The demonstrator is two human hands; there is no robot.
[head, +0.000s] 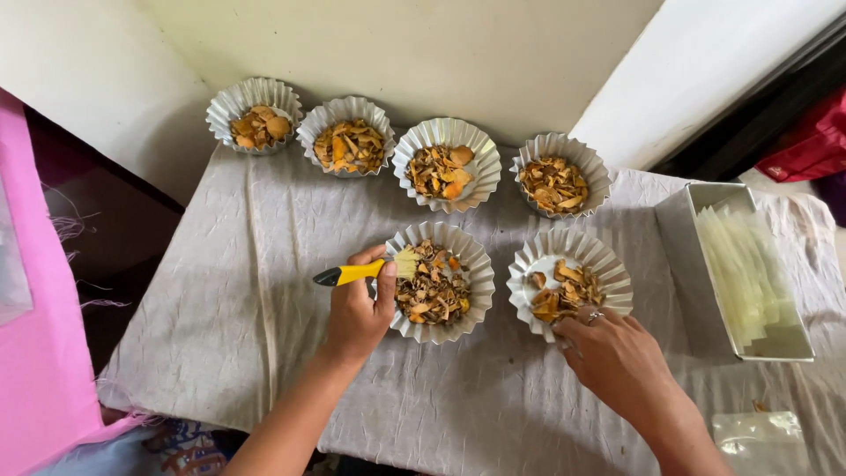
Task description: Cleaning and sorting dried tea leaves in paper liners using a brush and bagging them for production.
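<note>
Yellow and black, the handle of the small brush (357,273) sticks out leftward from my left hand (359,310), which is clenched around it; the pale bristles rest at the rim of the near fluted foil cup (471,264), over its heap of dried brown and orange pieces, though my thumb covers where handle meets bristles. My right hand (617,357) sits at the near edge of the second foil cup (608,260), fingers curled together on its rim; whether they pinch the foil or a piece inside I cannot tell, since the fingertips are tucked out of sight. That cup is only part filled, white bottom showing. Four more filled cups (445,167) line the far edge of the crinkled grey cloth (247,291). To the right a metal tray (683,238) holds pale translucent sheets, hard to identify, and a clear bag (758,441) is cut off at the bottom corner.
</note>
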